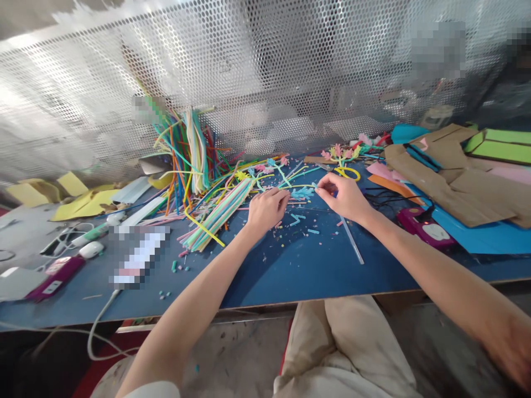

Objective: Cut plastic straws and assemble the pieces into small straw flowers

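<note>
Over the middle of the blue work table [315, 276] my two hands are close together, a small gap between them. My left hand [267, 210] has its fingers closed in a pinch at the left end of a light-blue, fringed flower-like piece [302, 192]. Thumb and forefinger of my right hand [342, 194] are pinched together on the tip of a thin, pale-blue piece, mostly hidden by the fingers. Left of my left hand lies a bundle of pastel craft stems [219, 215]. A finished-looking cluster of pink and yellow flowers [342, 153] stands behind my right hand.
Upright multicoloured stems [194, 152] stand at the back left, before a perforated metal screen [290, 66]. A phone [141, 257] and purple power strip [58, 276] lie left. Cardboard [456, 177], another purple strip [427, 226] and a clear stick [352, 240] are right.
</note>
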The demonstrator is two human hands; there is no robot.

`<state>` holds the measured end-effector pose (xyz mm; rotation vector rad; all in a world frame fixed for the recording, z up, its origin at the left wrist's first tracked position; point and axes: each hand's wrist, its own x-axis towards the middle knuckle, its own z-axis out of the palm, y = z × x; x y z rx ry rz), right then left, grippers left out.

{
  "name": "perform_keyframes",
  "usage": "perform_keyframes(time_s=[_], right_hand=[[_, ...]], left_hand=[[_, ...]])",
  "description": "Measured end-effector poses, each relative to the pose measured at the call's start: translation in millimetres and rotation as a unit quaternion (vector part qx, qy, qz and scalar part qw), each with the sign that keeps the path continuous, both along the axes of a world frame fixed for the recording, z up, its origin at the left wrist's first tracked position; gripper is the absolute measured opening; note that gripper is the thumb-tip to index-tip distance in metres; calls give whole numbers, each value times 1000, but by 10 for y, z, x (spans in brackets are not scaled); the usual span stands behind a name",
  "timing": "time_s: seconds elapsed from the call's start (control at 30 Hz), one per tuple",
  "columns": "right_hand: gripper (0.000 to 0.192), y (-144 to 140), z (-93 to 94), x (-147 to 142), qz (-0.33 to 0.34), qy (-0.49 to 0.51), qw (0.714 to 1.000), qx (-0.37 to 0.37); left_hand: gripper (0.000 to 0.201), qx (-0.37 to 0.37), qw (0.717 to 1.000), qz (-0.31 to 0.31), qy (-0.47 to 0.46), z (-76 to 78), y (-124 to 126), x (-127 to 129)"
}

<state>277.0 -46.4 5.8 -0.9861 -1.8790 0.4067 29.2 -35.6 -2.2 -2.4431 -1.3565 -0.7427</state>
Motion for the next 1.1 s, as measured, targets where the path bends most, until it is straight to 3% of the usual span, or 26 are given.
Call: perform_keyframes(time_s=[0.27,0.57,0.7,1.1], right_hand=[[10,-3,-9,-12,62,-14,998,17],[15,19,-57,-6,19,11,1000,-21],[17,36,-82,4,0,-5,999,-40],[20,25,-82,-10,10,28,998,-54]], left_hand=[[27,-22,999,-40,-25,51,-124,68],[25,-27,997,-30,-59,-7,-126,100],[25,-23,996,-55,-68,-2,-113,96],[23,17,993,-80,-84,14,-107,54]])
